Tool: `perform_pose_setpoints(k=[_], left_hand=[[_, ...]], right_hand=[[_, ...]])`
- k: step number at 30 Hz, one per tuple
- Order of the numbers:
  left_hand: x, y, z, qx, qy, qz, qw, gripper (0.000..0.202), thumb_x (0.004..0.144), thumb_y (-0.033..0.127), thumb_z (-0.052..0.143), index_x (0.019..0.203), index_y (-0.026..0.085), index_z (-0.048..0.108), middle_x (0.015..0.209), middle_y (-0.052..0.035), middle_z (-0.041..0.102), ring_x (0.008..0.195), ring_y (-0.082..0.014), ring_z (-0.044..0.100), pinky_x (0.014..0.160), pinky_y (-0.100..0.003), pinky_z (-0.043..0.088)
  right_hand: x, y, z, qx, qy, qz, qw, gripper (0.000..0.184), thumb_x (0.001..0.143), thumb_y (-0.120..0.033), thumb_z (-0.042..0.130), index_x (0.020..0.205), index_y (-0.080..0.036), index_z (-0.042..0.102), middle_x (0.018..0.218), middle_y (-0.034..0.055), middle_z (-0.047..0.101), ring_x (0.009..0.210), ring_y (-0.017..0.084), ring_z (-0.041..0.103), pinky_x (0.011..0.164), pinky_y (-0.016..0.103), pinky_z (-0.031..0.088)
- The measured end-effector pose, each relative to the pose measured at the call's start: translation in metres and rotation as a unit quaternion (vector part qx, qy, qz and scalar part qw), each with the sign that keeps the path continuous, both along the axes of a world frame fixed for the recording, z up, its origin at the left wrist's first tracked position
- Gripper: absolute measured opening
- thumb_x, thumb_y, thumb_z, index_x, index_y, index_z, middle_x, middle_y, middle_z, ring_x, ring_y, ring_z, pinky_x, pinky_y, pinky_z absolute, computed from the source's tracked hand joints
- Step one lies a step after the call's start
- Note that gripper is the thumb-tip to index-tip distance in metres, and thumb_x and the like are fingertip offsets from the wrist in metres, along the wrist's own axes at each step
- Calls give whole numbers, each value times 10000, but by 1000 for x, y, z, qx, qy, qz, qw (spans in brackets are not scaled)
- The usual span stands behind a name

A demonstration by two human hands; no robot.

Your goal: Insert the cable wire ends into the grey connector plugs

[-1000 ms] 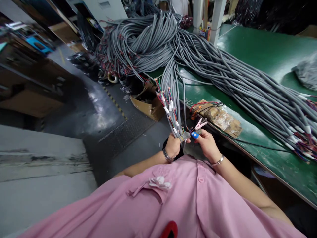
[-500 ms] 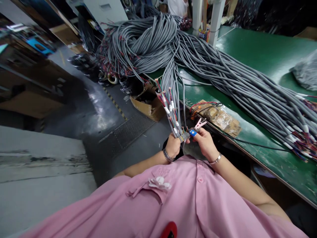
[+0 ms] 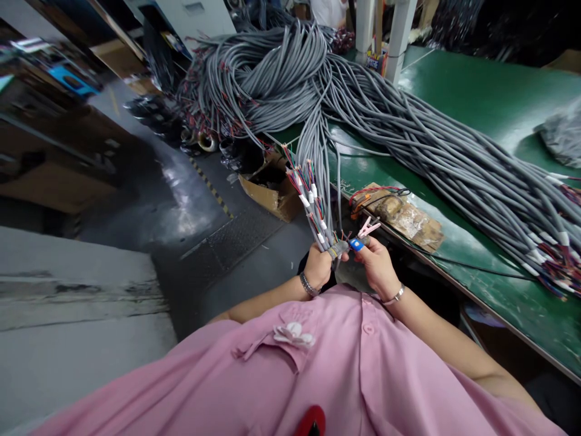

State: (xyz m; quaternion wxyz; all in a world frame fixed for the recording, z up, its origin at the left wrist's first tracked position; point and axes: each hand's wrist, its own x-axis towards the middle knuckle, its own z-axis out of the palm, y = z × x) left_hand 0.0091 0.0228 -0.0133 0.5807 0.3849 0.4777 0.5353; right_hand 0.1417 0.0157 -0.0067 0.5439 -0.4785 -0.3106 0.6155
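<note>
My left hand (image 3: 318,266) is closed around a bundle of grey cables (image 3: 315,215), whose ends show coloured wires and white bands. A grey wrap (image 3: 338,249) covers one of its digits. My right hand (image 3: 376,260) is beside it, with a blue wrap (image 3: 356,244) on the thumb and its fingers pinched together. Thin coloured wires (image 3: 347,235) stick up between the hands. What the right fingers hold is hidden. Just beyond them is a pink clip (image 3: 368,227); I cannot tell whether the hand touches it.
A large heap of grey cables (image 3: 272,79) stretches across the green table (image 3: 463,91). By the table's near edge lies a taped wooden block (image 3: 413,224) with red and black wires. An open cardboard box (image 3: 272,200) is on the floor, and a white post (image 3: 396,42) rises behind.
My right hand has shifted very slightly to the right, and the thin wires between the hands show a little more. My left hand keeps its hold on the cables.
</note>
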Motion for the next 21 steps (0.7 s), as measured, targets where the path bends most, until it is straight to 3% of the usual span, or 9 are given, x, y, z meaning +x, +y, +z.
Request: perform_pose_setpoints(k=[8, 12, 15, 21], left_hand=[[-2, 0, 4, 22, 8, -14, 1000, 232, 746, 287, 689, 575, 138, 640, 520, -22, 614, 505, -109, 560, 565, -244, 454], [-6, -1, 4, -2, 24, -42, 999, 225, 705, 312, 726, 588, 146, 629, 503, -5, 599, 475, -106, 539, 536, -244, 439], [-8, -2, 3, -4, 55, -71, 996, 229, 686, 326, 744, 601, 146, 630, 507, -3, 602, 479, -109, 537, 551, -250, 438], [-12, -5, 0, 20, 130, -124, 984, 288, 721, 368, 724, 569, 142, 631, 528, -18, 608, 502, -108, 535, 579, -250, 432]], right_hand=[[11, -6, -1, -1, 13, 42, 999, 233, 700, -378, 762, 722, -186, 632, 633, -35, 564, 567, 94, 453, 570, 245, 380], [23, -3, 1, -41, 62, 64, 995, 276, 709, -423, 749, 849, -211, 642, 795, 5, 660, 649, 115, 557, 629, 260, 462], [30, 3, 4, -48, 44, 91, 994, 332, 680, -408, 767, 915, -211, 640, 892, 34, 686, 702, 127, 593, 627, 253, 478], [28, 13, 11, -29, -7, 117, 993, 294, 656, -311, 751, 881, -193, 602, 700, -17, 620, 586, 106, 537, 531, 230, 410]])
